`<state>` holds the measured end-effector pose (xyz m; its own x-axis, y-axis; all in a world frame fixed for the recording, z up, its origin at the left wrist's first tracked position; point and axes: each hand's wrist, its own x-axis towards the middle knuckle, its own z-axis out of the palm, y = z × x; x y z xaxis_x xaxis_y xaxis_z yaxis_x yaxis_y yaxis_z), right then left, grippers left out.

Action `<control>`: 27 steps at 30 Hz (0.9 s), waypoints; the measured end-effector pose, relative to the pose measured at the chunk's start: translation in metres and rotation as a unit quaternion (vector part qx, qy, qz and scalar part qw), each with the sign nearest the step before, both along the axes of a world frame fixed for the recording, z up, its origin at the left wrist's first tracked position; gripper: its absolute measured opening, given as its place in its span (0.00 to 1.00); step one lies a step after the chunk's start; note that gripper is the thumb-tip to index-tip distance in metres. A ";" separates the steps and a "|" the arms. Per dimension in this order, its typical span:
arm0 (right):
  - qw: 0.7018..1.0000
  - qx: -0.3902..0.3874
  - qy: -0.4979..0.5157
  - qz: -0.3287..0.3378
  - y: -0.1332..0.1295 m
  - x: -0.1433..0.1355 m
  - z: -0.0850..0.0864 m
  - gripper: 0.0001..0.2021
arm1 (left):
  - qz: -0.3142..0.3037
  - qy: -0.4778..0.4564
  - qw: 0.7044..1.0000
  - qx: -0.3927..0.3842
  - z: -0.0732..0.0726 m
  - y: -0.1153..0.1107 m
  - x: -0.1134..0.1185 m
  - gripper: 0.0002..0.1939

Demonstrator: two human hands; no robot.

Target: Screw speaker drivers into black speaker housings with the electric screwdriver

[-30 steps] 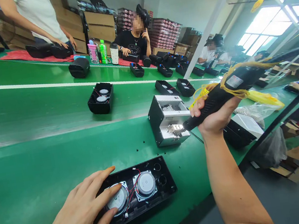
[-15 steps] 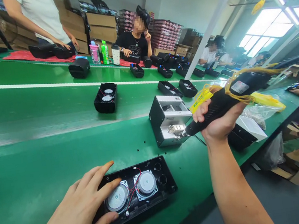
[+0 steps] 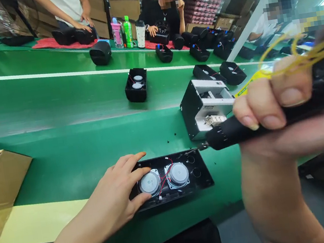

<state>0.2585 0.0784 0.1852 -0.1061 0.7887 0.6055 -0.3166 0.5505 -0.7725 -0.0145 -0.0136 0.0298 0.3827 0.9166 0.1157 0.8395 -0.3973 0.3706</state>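
A black speaker housing (image 3: 202, 178) lies on the green bench with its inner side up, showing two round speaker drivers (image 3: 179, 174) and red wires. My left hand (image 3: 116, 185) spans its left end, thumb on the near side and fingers reaching over the far side, holding it. My right hand (image 3: 271, 101) is wrapped round a black electric screwdriver (image 3: 227, 133), which points left. Its bit (image 3: 202, 146) is over the housing's far right corner; whether it touches a screw there I cannot tell. The screwdriver's rear end is blurred and cut off.
Behind the housing stands a screw feeder (image 3: 192, 111), with a few loose screws (image 3: 171, 138) beside it. A cardboard box (image 3: 8, 173) is at the left. More speaker housings (image 3: 137, 86) sit on the green belt (image 3: 64, 99). Two people work across it, near bottles (image 3: 128, 31).
My right hand has brought the screwdriver from the screw feeder to the housing's far right corner, nearer the camera. My left hand keeps its place on the housing. The view has shifted.
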 end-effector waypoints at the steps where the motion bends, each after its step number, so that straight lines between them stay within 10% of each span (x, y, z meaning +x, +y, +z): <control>1: 0.999 -0.023 0.014 0.031 -0.001 -0.010 -0.002 0.31 | 0.000 -0.007 1.000 -0.004 0.001 0.000 0.000 0.22; 7: 0.972 -0.115 0.080 0.188 0.002 -0.057 -0.037 0.28 | -0.020 -0.030 0.999 -0.011 -0.001 0.005 -0.001 0.21; 16: 0.979 -0.116 0.076 0.148 0.015 -0.082 -0.083 0.39 | -0.023 -0.023 0.999 -0.020 0.001 0.009 -0.001 0.22; 27: 0.964 -0.103 0.110 0.221 0.017 -0.090 -0.096 0.35 | -0.020 -0.021 0.999 0.022 -0.002 0.009 0.001 0.21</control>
<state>0.1685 0.0953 0.0892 -0.3452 0.8025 0.4867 -0.6539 0.1663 -0.7381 -0.0138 -0.0048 0.0282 0.4128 0.8943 0.1728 0.8069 -0.4471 0.3861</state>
